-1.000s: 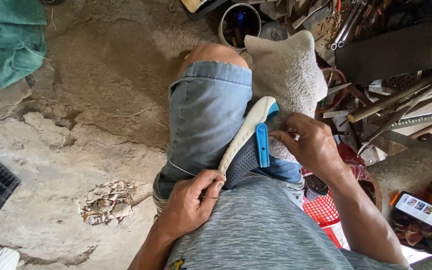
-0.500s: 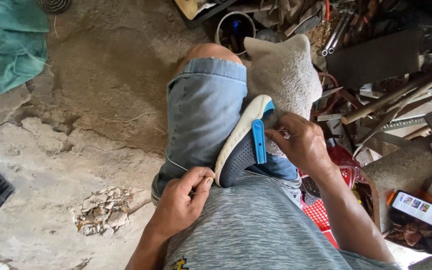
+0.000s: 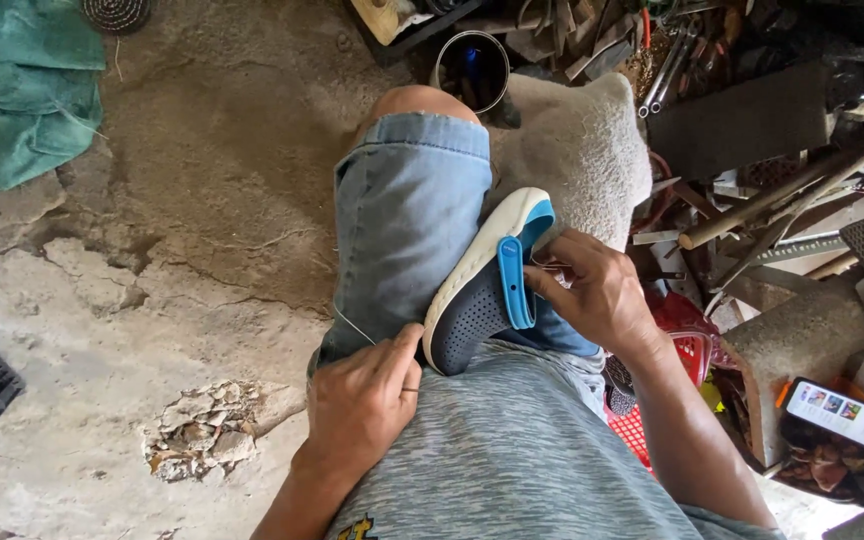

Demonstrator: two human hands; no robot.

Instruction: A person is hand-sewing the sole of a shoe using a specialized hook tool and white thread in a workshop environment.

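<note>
1. A thin thread (image 3: 354, 325) is pinched between the fingers of the left hand (image 3: 362, 400), left of the clog.
2. The navy clog (image 3: 487, 285) with a blue strap (image 3: 514, 283) is propped on the denim-clad thigh (image 3: 407, 215).
3. A thin needle-like tool, too small to make out, is pinched by the right hand (image 3: 597, 290) at the strap; stitching appears unfinished.

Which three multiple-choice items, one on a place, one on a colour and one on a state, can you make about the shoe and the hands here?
1. Where does the shoe rest?
A. on the person's thigh
B. on the floor
C. in the red basket

2. What colour is the shoe's strap?
A. red
B. blue
C. yellow

3. What is the left hand doing?
A. lying flat on the floor
B. holding a phone
C. pinching a thin thread

Answers: 1 A, it lies on the denim shorts; 2 B, the strap is bright blue; 3 C, a thread runs from its fingertips.
</note>
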